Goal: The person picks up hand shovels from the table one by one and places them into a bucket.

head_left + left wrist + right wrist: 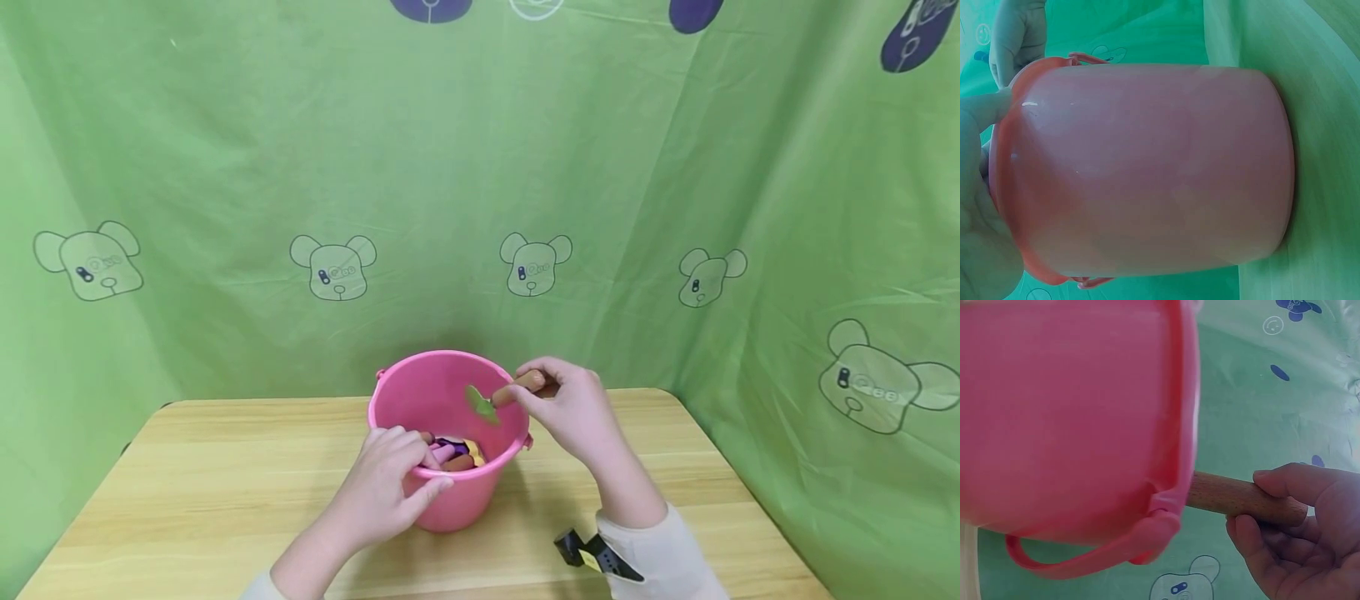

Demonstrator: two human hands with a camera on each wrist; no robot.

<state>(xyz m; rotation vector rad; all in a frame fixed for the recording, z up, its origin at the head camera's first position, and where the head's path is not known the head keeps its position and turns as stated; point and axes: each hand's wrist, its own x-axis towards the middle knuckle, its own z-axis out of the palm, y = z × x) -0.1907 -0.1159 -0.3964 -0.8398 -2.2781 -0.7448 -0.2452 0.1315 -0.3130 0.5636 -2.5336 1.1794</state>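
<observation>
A pink bucket stands upright on the table. My left hand grips its near rim, fingers over the inner side and thumb outside. Over the far right part of the bucket's mouth, my right hand pinches a small garden tool by its brown wooden handle. The tool's green head points down into the bucket; in the right wrist view the bucket wall hides it. Several tools with wooden handles and pink, purple and yellow parts lie at the bottom of the bucket, partly behind my left fingers.
The bucket's pink carrying handle hangs down outside. A light wooden table lies under everything, and a green curtain with bear prints encloses its back and sides. A black strap mount sits on my right sleeve.
</observation>
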